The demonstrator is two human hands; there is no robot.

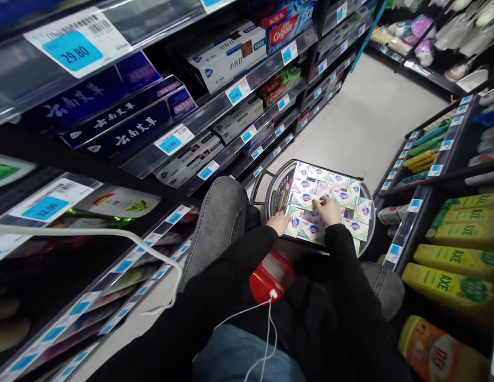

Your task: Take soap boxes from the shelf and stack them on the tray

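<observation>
A shallow black tray full of small white, pink and green soap boxes rests over a round grey basket between my knees. My left hand lies at the tray's left side, with its fingers stretched out against the boxes at the edge. Among the boxes in the middle, my right hand has its thumb and fingers bent together on a soap box, part of which the hand hides. Several boxes at the right lie unevenly.
Shelves of toothpaste boxes rise close on the left. At the right stand yellow bottles on a low shelf. A red object with a white cable plugged in sits below my forearms. Pale floor stretches ahead.
</observation>
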